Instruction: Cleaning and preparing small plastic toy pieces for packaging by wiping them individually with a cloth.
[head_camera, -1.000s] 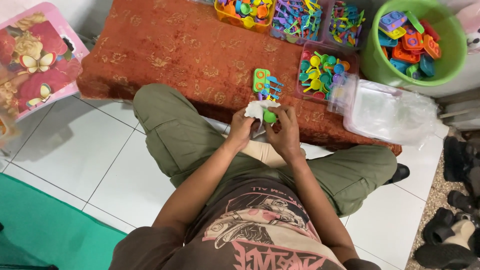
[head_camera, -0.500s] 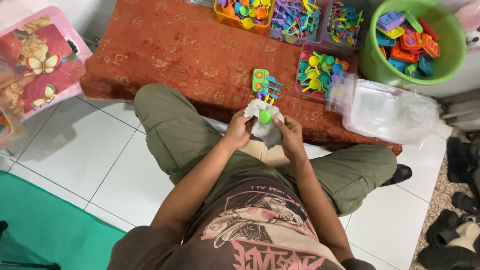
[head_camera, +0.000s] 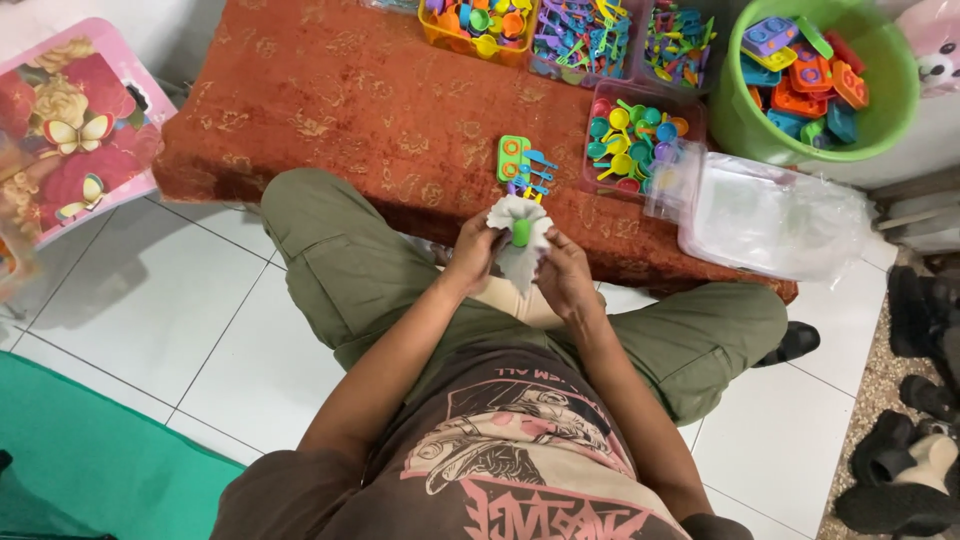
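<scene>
I sit cross-legged on a white tiled floor in front of a low table under a rust-red patterned cloth (head_camera: 330, 100). My left hand (head_camera: 478, 250) and my right hand (head_camera: 565, 272) together hold a small clear plastic bag (head_camera: 522, 255) just above my lap. A small green plastic toy piece (head_camera: 521, 232) sits in the bag's open mouth. On the cloth just beyond my hands lies a green toy tray with blue utensils (head_camera: 520, 165).
Clear boxes of small colourful plastic toys (head_camera: 632, 145) stand at the table's far side. A green bucket (head_camera: 900, 110) holds toy trays. A pile of clear plastic bags (head_camera: 775, 215) lies right. A pink floral stool (head_camera: 70, 120) is left, shoes (head_camera: 915, 470) right.
The bag and both hands have shifted slightly; the green piece now sits in the bag's mouth rather than beside it. The camera view moved a little.
</scene>
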